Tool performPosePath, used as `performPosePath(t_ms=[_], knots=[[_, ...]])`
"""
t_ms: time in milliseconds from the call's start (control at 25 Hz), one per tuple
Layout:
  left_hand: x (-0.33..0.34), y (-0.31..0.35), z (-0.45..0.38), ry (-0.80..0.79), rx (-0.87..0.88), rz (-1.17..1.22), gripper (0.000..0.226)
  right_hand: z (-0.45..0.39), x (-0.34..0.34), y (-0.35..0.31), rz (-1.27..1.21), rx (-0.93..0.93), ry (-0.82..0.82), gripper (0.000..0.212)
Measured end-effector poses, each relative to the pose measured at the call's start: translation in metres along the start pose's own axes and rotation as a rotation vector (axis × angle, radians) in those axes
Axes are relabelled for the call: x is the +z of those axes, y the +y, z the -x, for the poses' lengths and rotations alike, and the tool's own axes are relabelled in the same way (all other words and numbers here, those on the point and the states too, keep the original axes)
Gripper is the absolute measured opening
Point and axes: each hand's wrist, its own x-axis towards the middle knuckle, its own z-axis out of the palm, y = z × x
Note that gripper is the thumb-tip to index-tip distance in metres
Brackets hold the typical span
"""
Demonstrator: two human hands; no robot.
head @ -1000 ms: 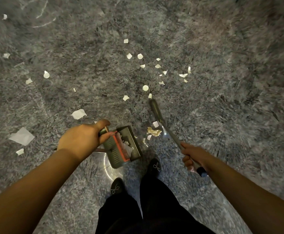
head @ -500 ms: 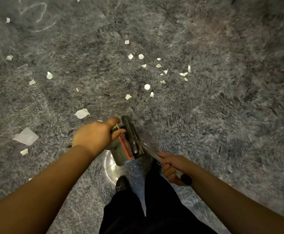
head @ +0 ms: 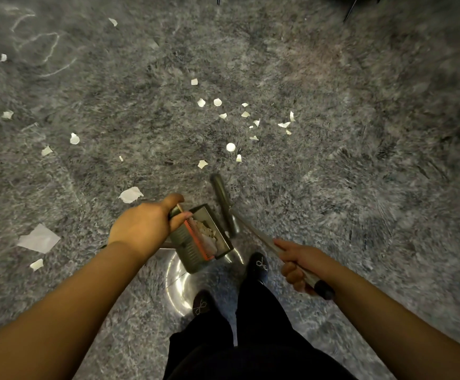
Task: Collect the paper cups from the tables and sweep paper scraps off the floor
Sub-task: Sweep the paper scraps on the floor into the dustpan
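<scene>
The left hand [head: 144,229] curls round the handle of a dark boxy dustpan [head: 200,239] with an orange ribbed comb edge; crumpled pale paper sits inside it. The right hand [head: 298,266] grips the thin metal shaft of a broom [head: 224,204], whose dark, narrow head lies just beside the pan's mouth, perhaps touching it. White torn scraps [head: 230,147], round and jagged, lie scattered over the mottled grey floor [head: 360,133]. Black shoes [head: 259,266] stand below.
</scene>
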Motion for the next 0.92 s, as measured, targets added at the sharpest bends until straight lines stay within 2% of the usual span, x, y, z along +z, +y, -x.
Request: performPosePath(t_ms=[120, 360, 600, 920], knots=[[-0.008, -0.006, 0.003, -0.056, 0.047, -0.017, 0.069, -0.008, -0.007, -0.002, 0.013, -0.029, 0.042, 0.052], [-0.007, -0.018, -0.002, -0.063, 0.002, -0.053, 0.075, -0.057, -0.003, 0.010, 0.041, 0.018, 0.122, 0.053], [-0.003, -0.023, 0.000, -0.087, -0.015, -0.086, 0.064, -0.060, 0.035, 0.042, 0.023, 0.074, 0.002, 0.049], [-0.004, -0.030, 0.017, -0.076, -0.003, -0.096, 0.056, -0.023, 0.048, 0.035, 0.036, 0.126, -0.172, 0.038]])
